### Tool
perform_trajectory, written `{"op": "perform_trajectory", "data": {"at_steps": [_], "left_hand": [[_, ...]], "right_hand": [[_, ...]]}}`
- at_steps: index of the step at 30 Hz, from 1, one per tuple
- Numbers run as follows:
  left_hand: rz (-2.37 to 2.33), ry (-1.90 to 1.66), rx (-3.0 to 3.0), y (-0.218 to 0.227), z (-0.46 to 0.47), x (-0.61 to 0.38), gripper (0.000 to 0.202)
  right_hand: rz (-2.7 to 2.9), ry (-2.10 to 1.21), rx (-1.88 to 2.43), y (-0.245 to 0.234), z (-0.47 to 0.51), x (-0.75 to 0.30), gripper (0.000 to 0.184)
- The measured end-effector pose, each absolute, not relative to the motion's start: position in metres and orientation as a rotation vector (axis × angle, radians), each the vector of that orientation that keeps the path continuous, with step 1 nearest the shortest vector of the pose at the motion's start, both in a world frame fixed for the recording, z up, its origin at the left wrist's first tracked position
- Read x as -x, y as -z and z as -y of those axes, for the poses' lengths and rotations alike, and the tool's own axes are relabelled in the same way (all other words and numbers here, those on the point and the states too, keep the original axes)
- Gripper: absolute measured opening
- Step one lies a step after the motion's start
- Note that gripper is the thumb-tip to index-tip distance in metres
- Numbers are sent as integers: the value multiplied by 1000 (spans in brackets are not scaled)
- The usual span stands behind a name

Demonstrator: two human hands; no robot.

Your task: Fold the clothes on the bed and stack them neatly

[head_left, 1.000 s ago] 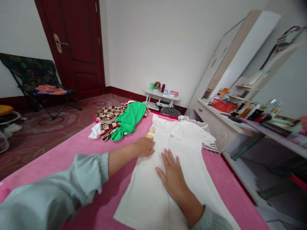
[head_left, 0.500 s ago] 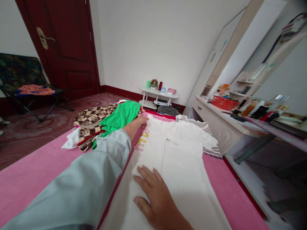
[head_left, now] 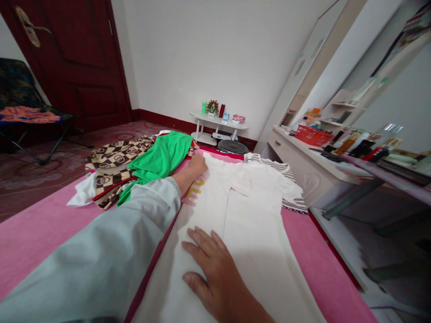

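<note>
A white shirt lies spread lengthwise before me, with pink and yellow lettering along its left side near the far end. At its far left corner my left hand is closed on the shirt's edge, the arm in a pale blue sleeve stretched out. Nearer to me, my right hand rests flat on the shirt with its fingers spread. Just left of my left hand lies a heap with a green garment and a brown-and-cream checked garment.
Under the clothes is a pink bed cover. A striped garment lies at the far right of the shirt. On the right stands a dressing table with a red basket; a folding chair is at left.
The view has shifted slightly to the right and down. My left hand still grips the shirt's far left corner, its fingers now more tightly bunched; my right hand stays flat on the cloth.
</note>
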State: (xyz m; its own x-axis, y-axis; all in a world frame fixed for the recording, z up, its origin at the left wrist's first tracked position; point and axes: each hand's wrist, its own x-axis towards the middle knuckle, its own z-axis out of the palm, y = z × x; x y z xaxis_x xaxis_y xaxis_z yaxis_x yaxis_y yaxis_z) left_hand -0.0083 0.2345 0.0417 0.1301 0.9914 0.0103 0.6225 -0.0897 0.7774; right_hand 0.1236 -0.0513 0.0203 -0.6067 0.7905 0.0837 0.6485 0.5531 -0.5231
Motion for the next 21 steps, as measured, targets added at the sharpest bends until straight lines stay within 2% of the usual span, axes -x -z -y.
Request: {"op": "perform_trajectory", "data": {"at_steps": [8, 13, 17, 21], "left_hand": [[-1309, -331, -2454, -4, -129, -12, 54], [-1387, 33, -2560, -12, -116, -16, 58], [-1511, 3, -2509, -17, -110, -28, 54], [-1693, -261, -2500, 1, -92, -35, 57]], "right_hand": [[2511, -589, 1168, -16, 51, -121, 49], [2462, -504, 1109, -16, 52, -122, 42], [2338, -487, 984, -14, 54, -124, 26], [2185, -559, 933, -13, 56, -127, 18]]}}
